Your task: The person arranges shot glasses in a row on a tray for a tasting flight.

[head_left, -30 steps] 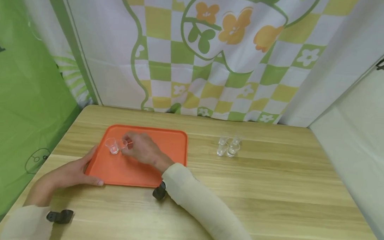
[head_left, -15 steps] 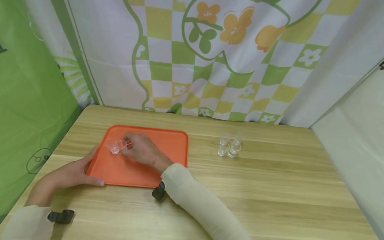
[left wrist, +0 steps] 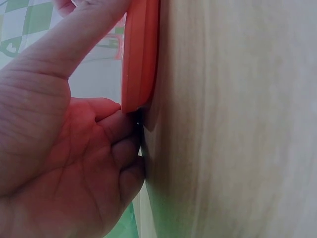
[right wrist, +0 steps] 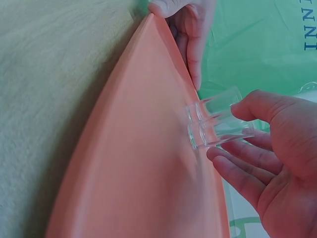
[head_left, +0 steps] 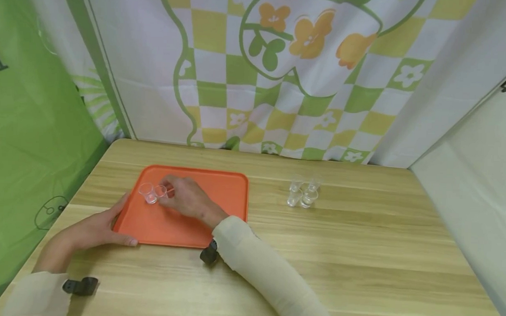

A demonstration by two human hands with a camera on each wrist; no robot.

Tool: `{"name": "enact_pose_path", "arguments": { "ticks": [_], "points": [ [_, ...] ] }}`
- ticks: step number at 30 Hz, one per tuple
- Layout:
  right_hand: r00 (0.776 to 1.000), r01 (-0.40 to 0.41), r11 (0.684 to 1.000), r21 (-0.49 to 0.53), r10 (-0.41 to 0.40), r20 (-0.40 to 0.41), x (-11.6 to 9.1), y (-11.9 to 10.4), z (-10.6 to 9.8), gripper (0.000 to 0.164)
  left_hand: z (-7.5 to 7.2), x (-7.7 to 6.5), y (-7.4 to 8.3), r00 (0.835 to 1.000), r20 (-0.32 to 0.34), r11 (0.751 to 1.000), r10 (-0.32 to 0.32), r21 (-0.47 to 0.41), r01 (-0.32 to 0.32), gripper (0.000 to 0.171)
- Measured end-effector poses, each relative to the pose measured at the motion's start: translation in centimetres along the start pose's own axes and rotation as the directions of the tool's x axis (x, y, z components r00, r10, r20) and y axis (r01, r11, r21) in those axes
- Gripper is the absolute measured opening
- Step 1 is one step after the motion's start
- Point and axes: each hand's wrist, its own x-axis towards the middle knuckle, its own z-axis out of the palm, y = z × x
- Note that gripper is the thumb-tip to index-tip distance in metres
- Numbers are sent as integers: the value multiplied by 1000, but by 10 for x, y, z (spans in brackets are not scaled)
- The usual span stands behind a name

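In the head view, an orange tray (head_left: 175, 229) lies on the wooden table. A clear shot glass (head_left: 149, 192) stands upright on its left half. Right beside it is a second shot glass (head_left: 160, 191), which my right hand (head_left: 189, 197) holds between thumb and fingers. The right wrist view shows the held shot glass (right wrist: 223, 130) with its base at the tray surface, side by side with the other. My left hand (head_left: 93, 227) grips the tray's near-left corner, thumb along the front edge. In the left wrist view, several fingers (left wrist: 121, 126) curl against that corner.
Several more clear shot glasses (head_left: 302, 192) stand in a close cluster on the table (head_left: 358, 245), right of the tray. A patterned curtain (head_left: 271, 107) hangs behind the table's far edge. Green fabric (head_left: 32, 136) borders the left side, a pale sheet (head_left: 480, 119) the right.
Both hands, the tray and the glasses keep their places. Only a very slight shift of the head view shows.
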Motion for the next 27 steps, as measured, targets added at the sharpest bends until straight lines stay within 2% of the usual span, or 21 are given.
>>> {"name": "enact_pose_path", "arguments": {
  "ticks": [13,27],
  "points": [
    [1000,-19,998,66,19,14,-2,5,-1,38,1,0,2,1000,-6,1000,-11,10,11,126],
    [999,-36,997,67,34,32,-8,8,-7,49,1,0,4,1000,0,1000,-18,12,18,126]
  ]
}}
